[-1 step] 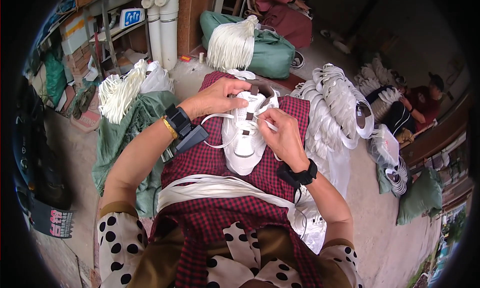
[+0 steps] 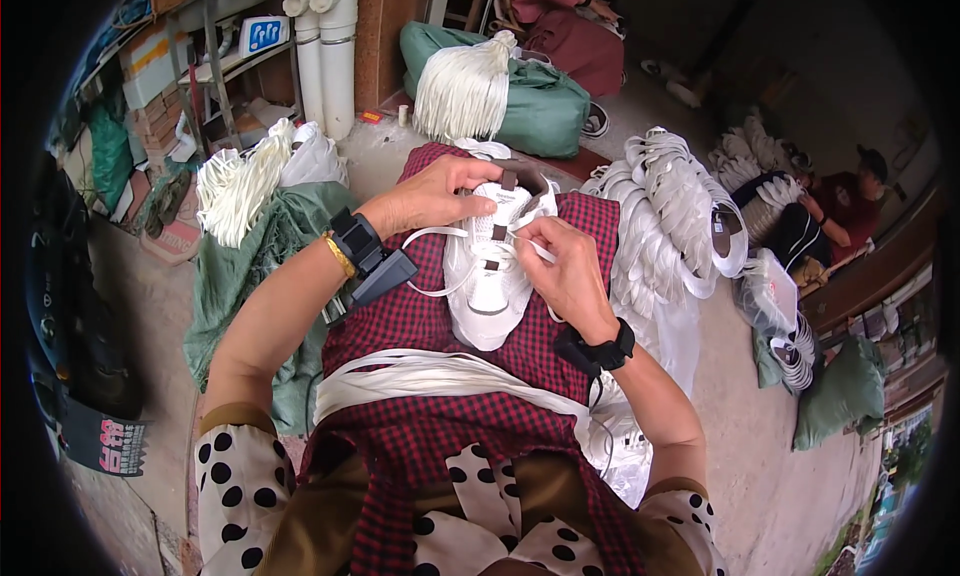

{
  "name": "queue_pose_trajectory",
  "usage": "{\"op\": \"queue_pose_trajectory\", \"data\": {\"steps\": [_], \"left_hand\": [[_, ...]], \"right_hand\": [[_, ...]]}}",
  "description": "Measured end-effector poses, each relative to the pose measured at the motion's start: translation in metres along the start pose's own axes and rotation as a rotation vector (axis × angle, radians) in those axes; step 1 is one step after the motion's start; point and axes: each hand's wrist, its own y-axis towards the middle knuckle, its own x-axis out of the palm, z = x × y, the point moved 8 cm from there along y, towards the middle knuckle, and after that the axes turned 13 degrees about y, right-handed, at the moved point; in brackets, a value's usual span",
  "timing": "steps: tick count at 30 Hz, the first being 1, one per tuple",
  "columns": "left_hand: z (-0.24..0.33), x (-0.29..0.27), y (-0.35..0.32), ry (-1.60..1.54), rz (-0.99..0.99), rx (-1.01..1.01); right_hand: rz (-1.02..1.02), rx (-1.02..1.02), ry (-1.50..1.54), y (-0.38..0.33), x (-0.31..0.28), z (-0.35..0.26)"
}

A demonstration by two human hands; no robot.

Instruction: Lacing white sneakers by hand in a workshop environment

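Note:
A white sneaker (image 2: 486,314) lies on my lap, its toe pointing toward me. My left hand (image 2: 440,198) grips the shoe's upper at the left side of the collar, thumb over the tongue (image 2: 508,198). With fingertips pinched, my right hand (image 2: 568,266) holds a white shoelace (image 2: 428,292) at the right row of eyelets. The lace loops out loosely to the left of the shoe. Its end within my right fingers is hidden. Beneath the shoe is a red and black checked apron (image 2: 400,321), and a bundle of white laces (image 2: 440,376) lies across it at my waist.
Stacked white shoes (image 2: 665,211) stand close on my right. A green sack (image 2: 545,106) ahead carries a lace bundle (image 2: 463,86); more laces (image 2: 240,191) top a green sack (image 2: 250,266) at left. One person (image 2: 845,201) sits at far right, another (image 2: 560,26) at the back.

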Motion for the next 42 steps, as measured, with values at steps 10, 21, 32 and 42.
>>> {"op": "queue_pose_trajectory", "data": {"steps": [10, 21, 32, 42], "left_hand": [[-0.008, -0.001, 0.005, -0.069, -0.039, 0.004], [0.007, -0.001, -0.001, -0.006, -0.034, -0.038], [0.018, -0.002, -0.003, 0.118, -0.054, -0.012], [0.033, 0.005, -0.008, 0.078, -0.12, 0.013]], "right_hand": [[0.022, 0.12, 0.082, 0.001, -0.002, 0.016], [-0.035, 0.153, 0.205, 0.001, 0.005, 0.027], [-0.086, 0.474, 0.525, -0.001, 0.016, 0.046], [0.038, 0.214, 0.072, 0.001, 0.011, 0.023]]}}
